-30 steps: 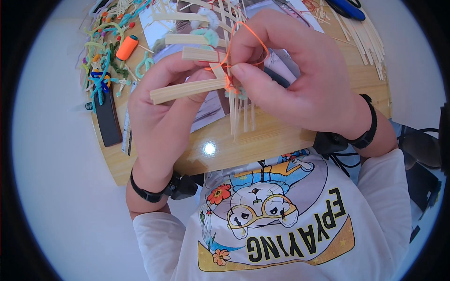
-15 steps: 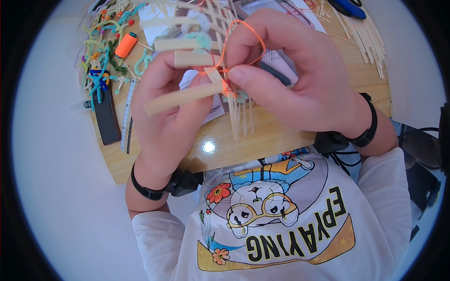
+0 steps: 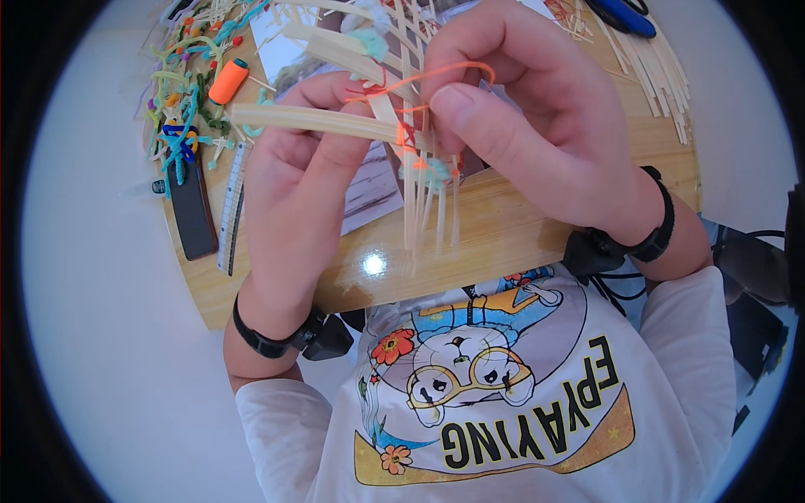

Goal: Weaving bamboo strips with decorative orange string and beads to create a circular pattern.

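A lattice of thin bamboo strips (image 3: 409, 214) is held up over the table, its crossings bound with red and orange thread and pale green fuzzy wire (image 3: 436, 173). My left hand (image 3: 293, 180) grips the lattice from the left, its thumb under a wider strip (image 3: 314, 120) that sticks out leftward. On the right, my right hand (image 3: 545, 126) pinches orange thread (image 3: 444, 71) between thumb and forefinger. The thread runs from a crossing near my left fingertips and bends in a small loop above the right thumb. My left fingertips are partly hidden behind the strips.
Colourful fuzzy wire pieces (image 3: 189, 92) and an orange thread spool (image 3: 228, 81) lie at the far left. Nearer are a dark phone-like slab (image 3: 192, 210) and a ruler (image 3: 231, 210). Loose bamboo strips (image 3: 658, 75) and a blue-handled tool (image 3: 625, 17) lie far right. Printed sheets (image 3: 373, 197) lie beneath.
The orange loop, upright and round before, is now smaller and stretched flatter toward the right. The lattice has tilted, the wide strip's left end rising. My right hand has shifted slightly right.
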A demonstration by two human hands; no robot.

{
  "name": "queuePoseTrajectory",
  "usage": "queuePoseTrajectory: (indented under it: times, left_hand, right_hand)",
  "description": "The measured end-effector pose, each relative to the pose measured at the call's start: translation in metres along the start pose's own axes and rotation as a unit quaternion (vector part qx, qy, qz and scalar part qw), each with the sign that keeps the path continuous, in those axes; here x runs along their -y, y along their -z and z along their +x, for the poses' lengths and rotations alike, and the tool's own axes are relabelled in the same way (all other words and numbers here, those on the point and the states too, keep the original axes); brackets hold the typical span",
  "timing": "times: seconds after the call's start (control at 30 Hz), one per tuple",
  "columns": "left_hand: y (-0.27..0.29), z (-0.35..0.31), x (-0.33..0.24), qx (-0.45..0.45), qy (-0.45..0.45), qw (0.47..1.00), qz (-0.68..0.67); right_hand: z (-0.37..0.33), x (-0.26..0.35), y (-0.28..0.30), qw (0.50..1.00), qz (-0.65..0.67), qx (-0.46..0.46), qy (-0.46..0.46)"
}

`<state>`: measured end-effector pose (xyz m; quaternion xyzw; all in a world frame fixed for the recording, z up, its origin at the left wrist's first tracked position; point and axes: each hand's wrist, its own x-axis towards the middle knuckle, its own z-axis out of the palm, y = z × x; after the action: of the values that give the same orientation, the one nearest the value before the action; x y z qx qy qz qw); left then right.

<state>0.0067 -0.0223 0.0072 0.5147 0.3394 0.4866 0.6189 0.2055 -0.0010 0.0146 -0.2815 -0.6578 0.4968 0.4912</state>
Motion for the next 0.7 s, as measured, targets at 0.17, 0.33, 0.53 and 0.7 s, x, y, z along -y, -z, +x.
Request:
queuePoseTrajectory:
  times: [0.17, 0.33, 0.53, 0.7]
  left_hand:
    - [0.004, 0.002, 0.009, 0.042, 0.024, 0.996, -0.08]
    - [0.006, 0.003, 0.009, 0.035, 0.062, 0.988, -0.134]
    - [0.012, 0.004, 0.006, 0.019, 0.043, 0.986, -0.159]
    - [0.015, 0.008, 0.0, 0.031, 0.037, 0.982, -0.182]
  right_hand:
    - [0.0, -0.001, 0.003, 0.997, 0.064, 0.001, -0.04]
    - [0.001, 0.0, 0.004, 0.989, 0.125, 0.004, -0.081]
    - [0.002, -0.002, 0.009, 0.972, 0.196, 0.004, -0.132]
    - [0.001, 0.0, 0.013, 0.953, 0.253, 0.005, -0.168]
